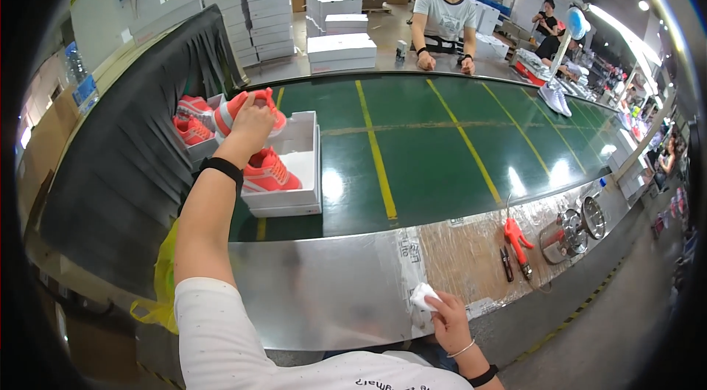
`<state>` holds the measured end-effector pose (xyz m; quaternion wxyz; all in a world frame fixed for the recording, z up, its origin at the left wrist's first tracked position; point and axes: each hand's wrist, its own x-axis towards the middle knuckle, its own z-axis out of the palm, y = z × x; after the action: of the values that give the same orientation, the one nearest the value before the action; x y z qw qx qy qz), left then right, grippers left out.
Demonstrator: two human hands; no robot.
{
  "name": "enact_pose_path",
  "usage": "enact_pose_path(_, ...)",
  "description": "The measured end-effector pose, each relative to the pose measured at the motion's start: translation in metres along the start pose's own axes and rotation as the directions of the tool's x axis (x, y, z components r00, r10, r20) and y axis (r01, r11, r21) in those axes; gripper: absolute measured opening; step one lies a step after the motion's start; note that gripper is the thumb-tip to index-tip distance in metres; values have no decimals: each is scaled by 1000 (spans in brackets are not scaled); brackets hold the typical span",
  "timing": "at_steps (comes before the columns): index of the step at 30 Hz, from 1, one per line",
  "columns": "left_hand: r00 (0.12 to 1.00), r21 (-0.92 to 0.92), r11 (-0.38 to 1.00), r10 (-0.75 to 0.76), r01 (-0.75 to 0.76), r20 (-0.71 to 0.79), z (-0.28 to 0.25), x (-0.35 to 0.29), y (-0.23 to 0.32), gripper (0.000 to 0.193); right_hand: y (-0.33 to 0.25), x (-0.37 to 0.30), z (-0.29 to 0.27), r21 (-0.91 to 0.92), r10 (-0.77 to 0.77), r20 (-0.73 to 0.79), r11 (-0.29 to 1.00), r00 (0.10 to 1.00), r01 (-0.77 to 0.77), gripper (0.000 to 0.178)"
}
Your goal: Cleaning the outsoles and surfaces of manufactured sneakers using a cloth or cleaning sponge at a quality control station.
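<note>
My left hand (254,123) reaches out over the belt, closed on a coral-red sneaker (230,111). The held sneaker is above the back left part of an open white shoebox (317,169). Inside that box lies another coral sneaker (269,173) with a grey-white sole; my arm hides part of it. Just left is a second open box (202,150) with coral sneakers (193,123) in it. Low over the near edge of the bench, my right hand (451,325) is closed on a crumpled white cloth or tissue (424,296).
The green conveyor belt (412,139) has yellow cross lines. A red air blow gun (518,239), a black-handled tool (507,263) and a metal can (556,241) lie on the right bench. Black curtains (125,139) hang left. A co-worker (446,14) stands across, near stacked white boxes (341,53).
</note>
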<state>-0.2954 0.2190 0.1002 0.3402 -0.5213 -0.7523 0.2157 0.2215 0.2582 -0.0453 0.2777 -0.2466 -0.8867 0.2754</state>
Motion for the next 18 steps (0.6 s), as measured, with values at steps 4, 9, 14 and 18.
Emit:
enact_pose_path(4,996,-156,987,25,-39,-90,67,27,29,13,2,-2,1,-33,66,2,997,998,-66,40)
enact_pose_path(9,990,-542,828,-128,144,67,95,8,42,10,9,0,9,-30,71,40,997,997,-70,39)
enact_pose_path(14,965,-670,713,-263,207,18,53,-40,55,41,15,7,12,38,69,11,997,998,-69,40)
enact_pose_path(18,939,-681,673,-338,287,62,77,-52,73,47,18,13,20,23,15,24,1000,1000,-16,40)
